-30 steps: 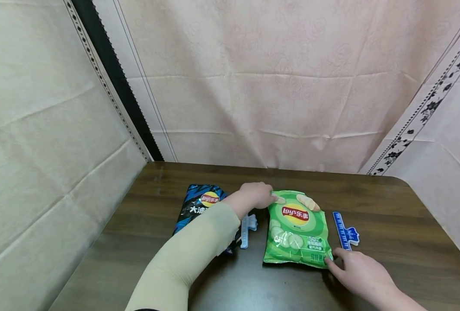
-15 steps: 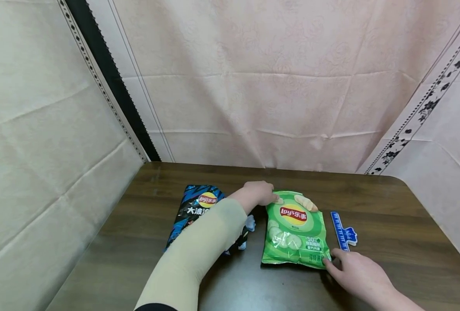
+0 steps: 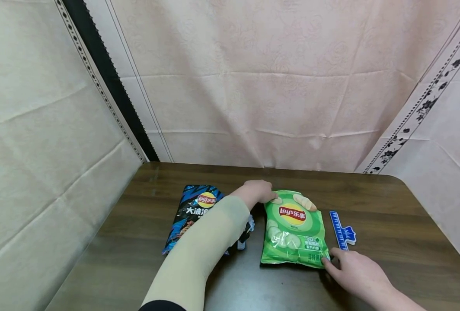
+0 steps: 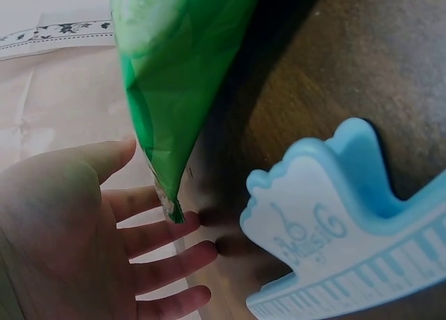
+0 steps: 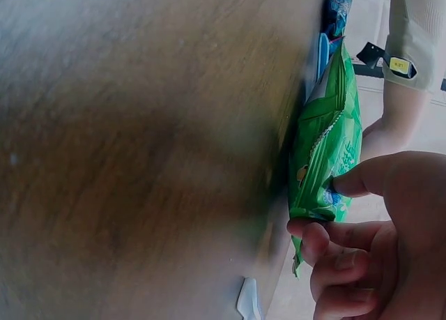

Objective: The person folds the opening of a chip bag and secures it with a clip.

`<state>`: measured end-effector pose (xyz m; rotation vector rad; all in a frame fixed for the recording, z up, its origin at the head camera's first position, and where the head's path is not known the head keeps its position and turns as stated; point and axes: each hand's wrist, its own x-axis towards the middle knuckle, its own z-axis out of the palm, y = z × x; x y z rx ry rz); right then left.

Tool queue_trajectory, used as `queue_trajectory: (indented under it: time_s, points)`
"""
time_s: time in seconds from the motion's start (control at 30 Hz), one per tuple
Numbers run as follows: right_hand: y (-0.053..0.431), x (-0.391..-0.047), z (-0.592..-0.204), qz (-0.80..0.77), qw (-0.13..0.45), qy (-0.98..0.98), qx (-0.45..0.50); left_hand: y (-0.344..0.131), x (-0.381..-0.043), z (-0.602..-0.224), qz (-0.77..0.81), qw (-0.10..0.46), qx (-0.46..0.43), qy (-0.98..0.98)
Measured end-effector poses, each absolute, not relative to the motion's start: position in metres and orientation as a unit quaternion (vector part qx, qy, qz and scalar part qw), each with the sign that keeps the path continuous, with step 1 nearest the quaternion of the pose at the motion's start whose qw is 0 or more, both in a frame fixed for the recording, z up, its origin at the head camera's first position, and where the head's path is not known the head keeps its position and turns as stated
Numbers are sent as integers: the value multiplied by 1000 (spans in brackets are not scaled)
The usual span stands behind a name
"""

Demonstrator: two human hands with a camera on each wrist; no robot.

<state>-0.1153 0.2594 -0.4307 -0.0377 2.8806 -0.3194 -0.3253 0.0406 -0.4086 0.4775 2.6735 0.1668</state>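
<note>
A green bag of potato chips [image 3: 295, 229] lies face up on the table in the head view. My left hand [image 3: 258, 192] is at its upper left corner; in the left wrist view the thumb [image 4: 115, 156] and forefinger take that corner between them, the other fingers spread. At the lower right corner my right hand [image 3: 356, 272] pinches the bag between thumb and forefinger, the other fingers curled in the right wrist view. A light blue clip [image 4: 306, 229] with a piano-key pattern stands close by the left hand. The left forearm partly hides it in the head view.
A black and blue chip bag [image 3: 195, 211] lies to the left, partly under the left sleeve [image 3: 199, 255] in the head view. A dark blue clip [image 3: 343, 233] is right of the green bag. Cloth curtains [image 3: 253, 86] hang behind the table [image 3: 167, 172].
My left forearm has shifted a little right and now covers more of the light blue clip. Both hands keep to the same corners of the green bag. The head view has drifted slightly.
</note>
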Motion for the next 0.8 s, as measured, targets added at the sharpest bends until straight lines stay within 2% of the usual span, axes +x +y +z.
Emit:
queue_trajectory:
  time_s: [0.4,0.8]
  points:
    - [260,-115,-432,-111,121,986,-15,44,-326,-409,58,205,173,962]
    - [261,-115,-433,-110,115,987,-20,51,-335,-414,64,166,177,968]
